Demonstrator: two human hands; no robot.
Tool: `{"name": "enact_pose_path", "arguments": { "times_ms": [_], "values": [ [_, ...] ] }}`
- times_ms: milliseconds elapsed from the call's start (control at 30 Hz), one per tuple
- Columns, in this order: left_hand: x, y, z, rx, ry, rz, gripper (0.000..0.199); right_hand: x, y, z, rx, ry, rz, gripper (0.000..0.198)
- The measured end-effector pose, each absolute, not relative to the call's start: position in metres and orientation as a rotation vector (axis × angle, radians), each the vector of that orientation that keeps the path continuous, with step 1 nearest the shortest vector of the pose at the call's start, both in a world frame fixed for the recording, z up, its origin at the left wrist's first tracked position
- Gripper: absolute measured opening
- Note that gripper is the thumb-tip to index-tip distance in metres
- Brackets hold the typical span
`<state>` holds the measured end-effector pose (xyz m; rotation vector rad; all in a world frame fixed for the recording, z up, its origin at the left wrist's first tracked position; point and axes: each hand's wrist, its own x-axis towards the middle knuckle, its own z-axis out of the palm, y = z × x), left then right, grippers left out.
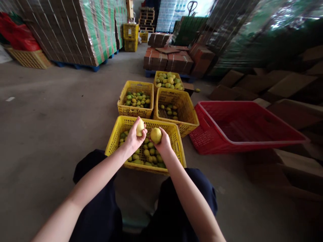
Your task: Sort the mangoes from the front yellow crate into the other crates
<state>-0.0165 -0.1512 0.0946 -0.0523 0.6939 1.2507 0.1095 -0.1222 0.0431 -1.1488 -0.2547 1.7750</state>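
My left hand [135, 137] is closed around a pale yellow lemon [140, 128], held above the nearest yellow crate [178, 144]. Close beside it, my right hand [163, 141] grips a second, rounder yellow lemon [155, 135]. The two fruits are apart from each other. Below them, several green and yellow lemons [151, 158] lie in the crate, partly hidden by my hands and forearms.
Behind stand a left crate [121, 110] of greenish-yellow lemons, a right crate [188, 116] with several lemons, and a fuller back crate [155, 76]. A red basket [202, 134] sits to the right. Cardboard pieces [292, 87] and wrapped pallets [101, 33] line the sides.
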Motion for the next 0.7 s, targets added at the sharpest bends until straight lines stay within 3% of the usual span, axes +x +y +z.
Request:
{"name": "enact_pose_path", "arguments": {
  "times_ms": [233, 700],
  "values": [
    [-0.02, -0.147, 0.087, 0.012, 0.72, 1.294, 0.032, 0.103, -0.127, 0.051, -1.22, -0.187, 1.728, 0.019],
    [-0.018, -0.145, 0.091, 0.168, 0.693, 1.16, 0.025, 0.114, -0.121, 0.028, -1.167, -0.078, 1.6, 0.015]
  ]
}}
